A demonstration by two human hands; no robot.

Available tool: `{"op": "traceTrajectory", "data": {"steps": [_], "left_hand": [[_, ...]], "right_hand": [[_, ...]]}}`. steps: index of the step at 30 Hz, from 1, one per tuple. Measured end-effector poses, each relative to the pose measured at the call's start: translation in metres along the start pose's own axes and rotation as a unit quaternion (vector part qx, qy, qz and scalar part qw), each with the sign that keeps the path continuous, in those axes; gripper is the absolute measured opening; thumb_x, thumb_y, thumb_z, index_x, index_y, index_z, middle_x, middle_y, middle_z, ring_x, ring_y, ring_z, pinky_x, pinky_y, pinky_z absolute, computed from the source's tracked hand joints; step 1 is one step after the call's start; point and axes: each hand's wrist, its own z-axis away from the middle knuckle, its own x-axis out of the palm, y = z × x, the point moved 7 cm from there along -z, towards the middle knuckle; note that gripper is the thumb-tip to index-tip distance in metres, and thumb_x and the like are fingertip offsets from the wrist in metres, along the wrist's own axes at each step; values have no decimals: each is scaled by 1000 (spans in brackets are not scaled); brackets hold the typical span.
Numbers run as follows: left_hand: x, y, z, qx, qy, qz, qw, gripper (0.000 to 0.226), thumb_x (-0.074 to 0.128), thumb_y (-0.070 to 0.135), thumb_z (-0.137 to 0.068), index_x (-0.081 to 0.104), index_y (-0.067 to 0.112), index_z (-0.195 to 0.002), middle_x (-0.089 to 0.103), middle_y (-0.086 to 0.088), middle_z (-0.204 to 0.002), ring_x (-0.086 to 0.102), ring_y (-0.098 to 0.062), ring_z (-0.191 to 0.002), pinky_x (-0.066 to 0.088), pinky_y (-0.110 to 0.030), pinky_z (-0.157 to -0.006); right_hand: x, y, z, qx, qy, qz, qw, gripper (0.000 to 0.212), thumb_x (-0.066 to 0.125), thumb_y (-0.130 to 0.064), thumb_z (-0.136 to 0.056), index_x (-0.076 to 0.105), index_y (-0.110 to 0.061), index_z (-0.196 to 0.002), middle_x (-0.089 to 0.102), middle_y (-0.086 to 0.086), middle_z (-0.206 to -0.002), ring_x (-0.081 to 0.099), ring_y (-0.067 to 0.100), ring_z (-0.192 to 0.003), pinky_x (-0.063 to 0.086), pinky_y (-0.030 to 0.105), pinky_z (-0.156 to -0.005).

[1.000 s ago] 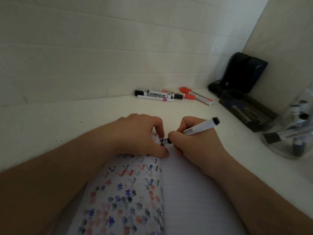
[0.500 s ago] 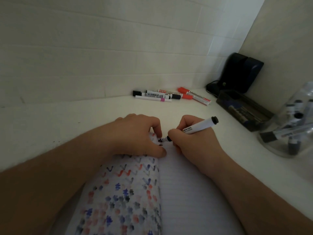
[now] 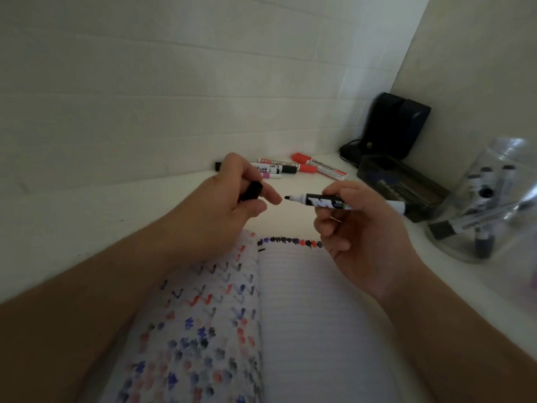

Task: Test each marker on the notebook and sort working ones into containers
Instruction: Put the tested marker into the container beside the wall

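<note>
A: Nearest is the notebook [image 3: 313, 315], lying open on the counter [image 3: 87, 216]. Above it?

B: The right hand [image 3: 356, 228] grips a light, stiff marker [image 3: 345, 202] mid-barrel, its tip bare. The left hand [image 3: 229, 199] pinches the small, slick black cap [image 3: 251, 191].

A: Any writing?

B: The labels on the loose markers [image 3: 293, 167] at the back are too blurred to read.

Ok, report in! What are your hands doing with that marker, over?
Left hand grips the black cap. Right hand holds the uncapped marker, tip toward cap, above the notebook. Nothing between them.
</note>
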Motion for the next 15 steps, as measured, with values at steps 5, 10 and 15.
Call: {"op": "traceTrajectory", "data": {"steps": [5,10,15], "left_hand": [[0,1,1,12,12,42,999,30,59,9,-101,49,36,-105,74,23,-108,65,2,-112,45,-21,-91],[3,0,0,11,15,33,999,31,62,10,-100,54,40,-106,72,28,-110,65,7,-111,48,-21,-97],[2,0,0,13,7,23,1000,30,63,11,-99,57,40,-107,72,26,-111,63,10,-111,45,-8,-90]], "right_hand": [[0,0,-1,13,-10,3,1000,29,50,-25,-72,77,-14,-79,64,10,-71,51,18,-56,25,21,-42],[-1,4,-3,12,-2,36,999,28,52,-26,-74,76,-14,-82,66,12,-73,52,19,-53,27,19,-40],[-3,6,-4,22,22,28,999,28,42,-18,-94,69,-14,-86,65,12,-71,52,19,-51,30,18,-42]]}}
